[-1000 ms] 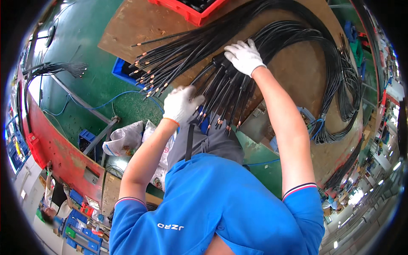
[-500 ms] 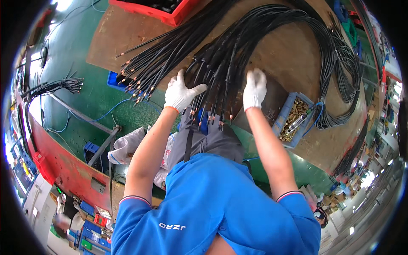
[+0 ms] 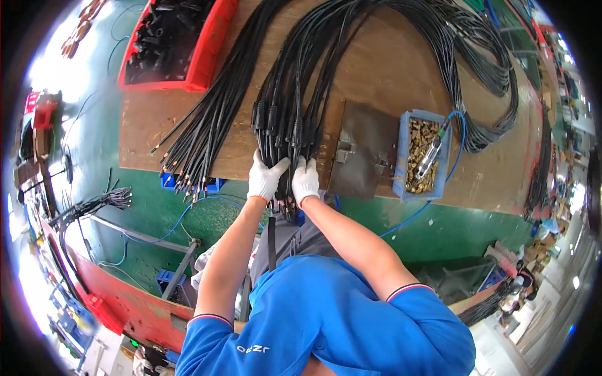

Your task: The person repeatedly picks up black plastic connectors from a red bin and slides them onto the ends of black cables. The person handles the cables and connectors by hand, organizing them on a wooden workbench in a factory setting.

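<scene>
Head view, looking down at wooden workbench [image 3: 389, 69].

Left hand [image 3: 266, 177], white knit glove, closed around left side of a bundle of black cables [image 3: 290, 128] at near edge of bench. Right hand [image 3: 305, 180], same kind of glove, closed on right side of same bundle, just beside left hand, fingers wrapped over cable ends. Both hands grasping; neither open.

Bundle lying on bench top, running from hands up and away, then sweeping in a wide loop toward far right of bench. Thick black connector housings [image 3: 276, 116] lined up side by side on bundle, just above gloves. Bare metal-tipped ends hanging past bench edge below hands.

Second cable bundle [image 3: 210, 135] lying to left, apart from held one, fanned out diagonally, copper-coloured tips overhanging bench edge.

Dark metal plate [image 3: 360, 147] with a small fixture, flat on bench just right of right hand. Blue bin of brass fittings [image 3: 419, 153] touching right edge of plate; small tool [image 3: 429, 156] lying in bin, blue hose [image 3: 454, 150] leading from it over bench edge.

Red bin [image 3: 207, 53] with black parts at far left of bench.

Green floor [image 3: 144, 213] below bench. Blue short-sleeved shirt [image 3: 320, 319] filling bottom of view, both bare forearms reaching up from it.
</scene>
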Available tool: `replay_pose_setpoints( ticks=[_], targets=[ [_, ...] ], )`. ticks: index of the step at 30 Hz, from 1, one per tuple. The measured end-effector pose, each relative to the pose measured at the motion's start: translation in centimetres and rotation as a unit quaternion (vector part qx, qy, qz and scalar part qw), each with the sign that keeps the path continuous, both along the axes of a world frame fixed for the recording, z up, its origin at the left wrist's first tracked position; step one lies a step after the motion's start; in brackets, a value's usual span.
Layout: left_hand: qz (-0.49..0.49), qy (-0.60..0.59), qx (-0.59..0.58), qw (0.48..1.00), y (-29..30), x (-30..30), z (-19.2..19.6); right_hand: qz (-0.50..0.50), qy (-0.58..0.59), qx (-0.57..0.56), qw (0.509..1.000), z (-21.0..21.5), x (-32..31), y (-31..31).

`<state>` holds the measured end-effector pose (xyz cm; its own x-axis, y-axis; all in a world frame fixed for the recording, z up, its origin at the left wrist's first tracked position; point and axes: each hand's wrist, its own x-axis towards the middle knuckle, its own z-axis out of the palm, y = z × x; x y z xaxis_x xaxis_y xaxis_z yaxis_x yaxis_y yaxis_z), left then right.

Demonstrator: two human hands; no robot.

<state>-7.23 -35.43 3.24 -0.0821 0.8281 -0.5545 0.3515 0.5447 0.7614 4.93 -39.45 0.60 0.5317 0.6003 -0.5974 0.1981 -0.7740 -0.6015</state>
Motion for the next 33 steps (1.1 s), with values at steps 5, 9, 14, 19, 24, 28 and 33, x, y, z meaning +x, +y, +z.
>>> replay_pose_setpoints(
  ticks=[5,9,14,19,24,28,33],
  targets=[
    [-0.039,0.03,0.016,0.999,-2.7,-1.6,-1.1,0.012,-0.037,-0.011,0.999,-0.4,-0.9,-2.6],
    [-0.099,0.138,-0.026,0.985,-1.7,-1.9,2.0,0.121,-0.024,-0.046,0.991,1.2,0.8,-3.8],
    [-0.15,0.288,0.015,0.946,-2.9,-2.4,2.7,0.265,-0.122,0.077,0.953,6.0,7.4,-6.6],
    [-0.085,0.322,0.13,0.934,-4.7,-1.7,2.4,0.291,-0.263,0.263,0.881,6.8,15.6,-5.6],
    [-0.106,0.324,0.213,0.915,-4.5,1.3,2.9,0.287,-0.303,0.332,0.846,1.8,17.7,-3.4],
    [-0.127,0.327,0.159,0.923,-4.5,2.3,1.2,0.341,-0.312,0.354,0.813,-0.8,17.4,-3.2],
    [-0.128,0.362,0.2,0.901,-6.6,1.7,-2.1,0.326,-0.278,0.419,0.801,-2.3,18.6,-4.5]
  ],
)
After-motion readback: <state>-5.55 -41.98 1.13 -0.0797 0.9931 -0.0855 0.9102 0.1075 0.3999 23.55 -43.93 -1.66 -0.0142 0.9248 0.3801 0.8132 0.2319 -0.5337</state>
